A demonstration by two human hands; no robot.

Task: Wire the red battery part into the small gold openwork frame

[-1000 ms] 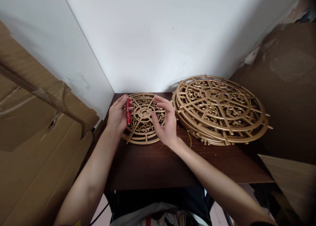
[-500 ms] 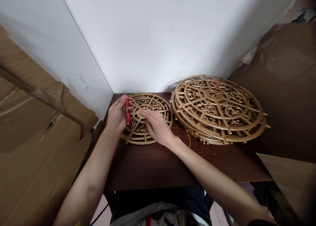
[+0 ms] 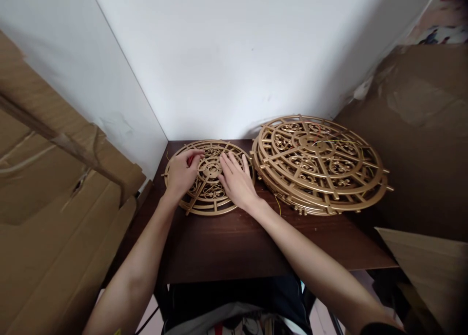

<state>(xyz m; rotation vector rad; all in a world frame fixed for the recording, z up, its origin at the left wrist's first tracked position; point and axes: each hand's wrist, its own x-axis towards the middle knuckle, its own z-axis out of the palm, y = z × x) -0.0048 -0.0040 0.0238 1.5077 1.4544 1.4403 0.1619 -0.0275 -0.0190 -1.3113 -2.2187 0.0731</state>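
A round gold scrollwork panel [image 3: 215, 209] lies flat on the dark brown table. Over its left side is my left hand [image 3: 182, 173], closed with the fingers curled round a slim red pen-like tube [image 3: 190, 160]. Only a small red part of the tube shows between thumb and fingers; the rest is hidden. My right hand [image 3: 236, 179] rests flat on the right part of the panel, fingers spread and holding nothing. Between my two hands the panel's pierced centre disc [image 3: 212, 169] is visible.
To the right stands a stack of larger gold round panels [image 3: 321, 164], with thin wires on top. A yellow wire [image 3: 280, 206] hangs at its left edge. Cardboard [image 3: 54, 203] flanks the left, more cardboard [image 3: 413, 130] the right. A white wall [image 3: 234, 57] rises behind the table [image 3: 234, 257].
My left hand has turned palm-down over the panel, and the red tube, held upright in plain view before, is mostly hidden. My right hand has moved slightly right and its fingers have spread.
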